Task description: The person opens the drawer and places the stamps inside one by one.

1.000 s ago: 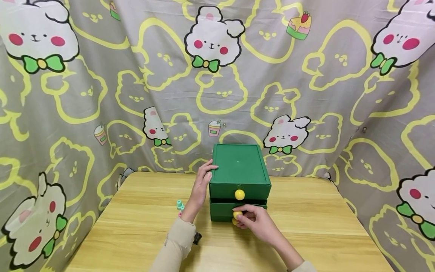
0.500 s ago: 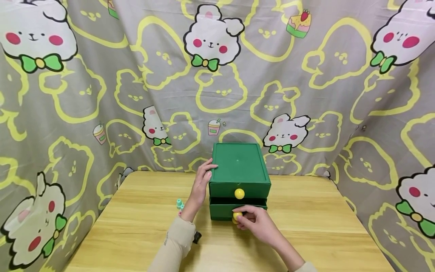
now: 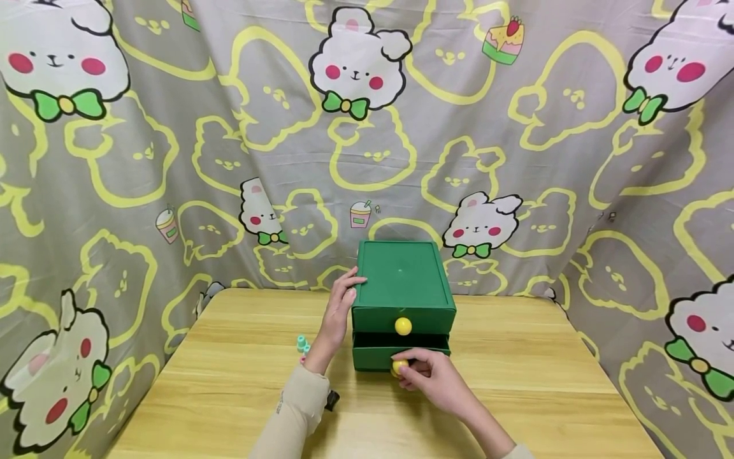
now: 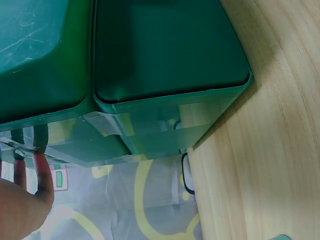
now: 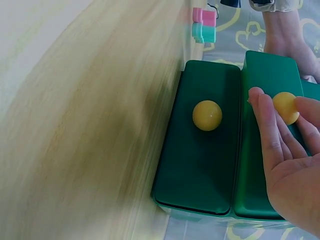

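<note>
A green drawer cabinet (image 3: 399, 274) with round yellow knobs stands on the table. My right hand (image 3: 438, 381) pinches the yellow knob (image 5: 286, 107) of the middle drawer (image 5: 260, 170), which is pulled partly out. A dark gap shows above that drawer's front in the head view. Straight fingers of my left hand (image 3: 338, 312) lie against the cabinet's left side, and the left wrist view shows that hand (image 4: 25, 202) at the taped side wall. The top drawer's knob (image 3: 404, 326) is untouched, as is the bottom drawer's knob (image 5: 207, 115), hidden in the head view.
Small teal and pink pieces (image 3: 302, 344) lie left of the cabinet, partly behind my left forearm. A small black object (image 3: 332, 400) sits beside the left sleeve. A patterned curtain (image 3: 378, 159) hangs behind the wooden table (image 3: 516, 357).
The middle drawer has slid slightly outward with my right hand on its knob, so the gap above it is wider. My left hand stays at the cabinet's side.
</note>
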`<state>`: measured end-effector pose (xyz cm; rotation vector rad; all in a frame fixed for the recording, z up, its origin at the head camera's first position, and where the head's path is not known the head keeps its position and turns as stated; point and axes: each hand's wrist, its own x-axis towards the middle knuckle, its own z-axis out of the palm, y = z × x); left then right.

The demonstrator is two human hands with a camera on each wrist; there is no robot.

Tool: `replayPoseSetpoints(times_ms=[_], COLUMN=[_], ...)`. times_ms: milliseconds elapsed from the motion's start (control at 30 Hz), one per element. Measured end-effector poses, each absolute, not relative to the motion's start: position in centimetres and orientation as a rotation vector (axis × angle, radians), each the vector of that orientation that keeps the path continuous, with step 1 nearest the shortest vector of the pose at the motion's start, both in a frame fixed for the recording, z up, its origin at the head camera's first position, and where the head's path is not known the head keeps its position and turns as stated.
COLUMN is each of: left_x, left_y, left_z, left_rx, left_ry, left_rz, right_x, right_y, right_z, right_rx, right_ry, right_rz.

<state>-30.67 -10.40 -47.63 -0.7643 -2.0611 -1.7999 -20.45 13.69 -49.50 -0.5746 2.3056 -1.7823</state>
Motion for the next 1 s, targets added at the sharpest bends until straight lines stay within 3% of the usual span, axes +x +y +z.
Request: replayPoseSetpoints(times_ms=[1000], left_x=[-30.89], left_y=[-10.37], left_z=[-48.03], left_rx=[-0.763], left_ry=[-2.045], left_rz=[-1.776], right_x=[-19.77], right_y=[13.7], right_z=[-49.69], right_rx=[-0.592], right_ry=[2.277], right_rz=[-1.802])
